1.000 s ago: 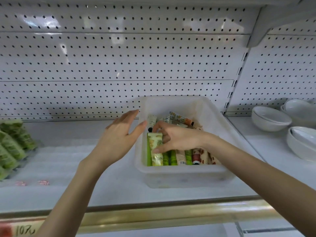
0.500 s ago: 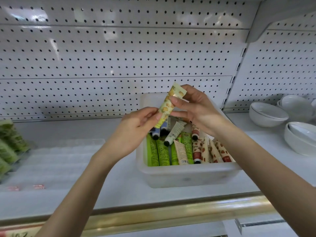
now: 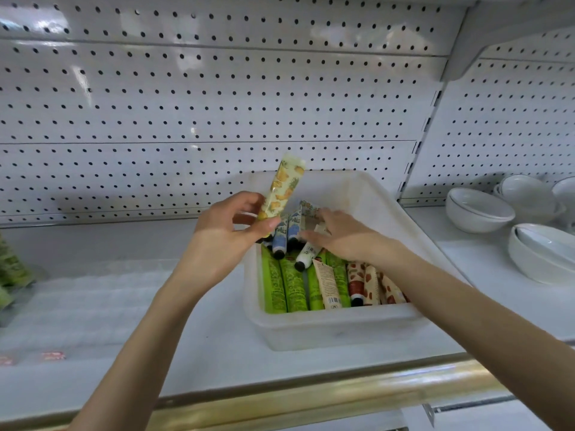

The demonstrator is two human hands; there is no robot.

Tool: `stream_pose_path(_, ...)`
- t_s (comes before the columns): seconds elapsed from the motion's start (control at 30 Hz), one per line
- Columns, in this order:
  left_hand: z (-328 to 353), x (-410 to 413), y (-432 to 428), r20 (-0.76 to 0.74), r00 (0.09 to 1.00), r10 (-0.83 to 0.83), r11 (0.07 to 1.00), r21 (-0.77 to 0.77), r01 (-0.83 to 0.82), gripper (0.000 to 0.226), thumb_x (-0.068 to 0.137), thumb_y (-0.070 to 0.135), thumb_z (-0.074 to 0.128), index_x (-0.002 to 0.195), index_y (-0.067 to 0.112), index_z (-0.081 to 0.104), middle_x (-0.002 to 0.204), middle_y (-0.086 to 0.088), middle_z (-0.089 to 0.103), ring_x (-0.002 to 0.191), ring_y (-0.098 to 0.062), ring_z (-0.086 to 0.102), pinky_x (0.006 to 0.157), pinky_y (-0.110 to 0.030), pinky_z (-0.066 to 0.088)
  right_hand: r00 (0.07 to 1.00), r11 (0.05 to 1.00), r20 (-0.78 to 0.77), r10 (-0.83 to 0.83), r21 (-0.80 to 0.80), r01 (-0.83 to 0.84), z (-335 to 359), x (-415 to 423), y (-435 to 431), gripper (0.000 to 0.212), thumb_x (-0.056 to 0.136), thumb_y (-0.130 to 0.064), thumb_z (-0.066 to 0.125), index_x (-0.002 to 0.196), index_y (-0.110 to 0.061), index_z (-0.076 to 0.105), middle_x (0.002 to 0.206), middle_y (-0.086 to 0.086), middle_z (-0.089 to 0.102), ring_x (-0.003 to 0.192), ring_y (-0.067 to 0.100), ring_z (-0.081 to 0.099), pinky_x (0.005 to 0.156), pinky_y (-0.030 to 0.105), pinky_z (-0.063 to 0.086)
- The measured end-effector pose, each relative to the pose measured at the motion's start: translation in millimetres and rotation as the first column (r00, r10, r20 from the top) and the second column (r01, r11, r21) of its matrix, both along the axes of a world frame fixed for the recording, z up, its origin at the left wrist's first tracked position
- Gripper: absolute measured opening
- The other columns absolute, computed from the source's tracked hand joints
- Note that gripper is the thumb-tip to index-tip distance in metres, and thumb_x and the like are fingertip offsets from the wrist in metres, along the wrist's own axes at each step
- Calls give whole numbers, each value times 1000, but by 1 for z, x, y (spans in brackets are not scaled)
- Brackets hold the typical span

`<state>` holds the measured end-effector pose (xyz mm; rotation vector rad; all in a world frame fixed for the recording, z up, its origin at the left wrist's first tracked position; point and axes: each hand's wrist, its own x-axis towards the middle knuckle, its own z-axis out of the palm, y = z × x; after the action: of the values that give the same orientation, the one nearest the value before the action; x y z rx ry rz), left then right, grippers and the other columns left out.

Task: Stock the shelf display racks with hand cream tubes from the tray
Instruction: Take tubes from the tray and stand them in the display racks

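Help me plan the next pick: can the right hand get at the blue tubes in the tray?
Probably yes: the right hand hovers open over the tray, fingertips beside the blue tubes, which lie on top, uncovered.

Left hand (image 3: 224, 231), right hand (image 3: 345, 237) bare — forearms bare to frame edge, slender wrists.

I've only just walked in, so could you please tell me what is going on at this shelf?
A person is stocking hand cream from a white tray on the shelf. The left hand holds a yellow pineapple-print tube nearly upright in its grip, above the tray's left side. The right hand, fingers outstretched, reaches into the tray, where green tubes and others lie. The clear display rack lies to the left.
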<state>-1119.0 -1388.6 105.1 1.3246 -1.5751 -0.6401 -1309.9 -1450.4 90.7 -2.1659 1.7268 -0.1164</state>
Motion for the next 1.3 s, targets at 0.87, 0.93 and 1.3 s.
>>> stream_pose_path(0.87,-11,15,6,-91,996,6,1000,-1,-6,21,79,26,70,99,21,65,97,7,68,86,-4,63,75,-17,51,954,969,291,-71,249,-4,0,3,-5,68,84,-10,63,143,-12,30,135,6,43,108,16,45,85,26,41)
stream_pose_path(0.93,-10,16,8,-100,995,9,1000,-7,-10,19,79,25,70,97,21,66,96,7,68,84,-2,62,71,-13,50,954,968,294,-65,249,-11,2,2,-4,68,83,-9,63,143,-13,29,135,8,43,109,17,44,88,28,42)
stream_pose_path(1.3,-5,13,19,-210,977,-31,999,16,35,22,82,16,68,103,10,64,97,3,70,83,-6,66,70,-15,52,859,966,512,-22,232,-114,11,-2,4,51,93,-17,56,139,-8,37,139,12,46,108,17,50,90,28,45)
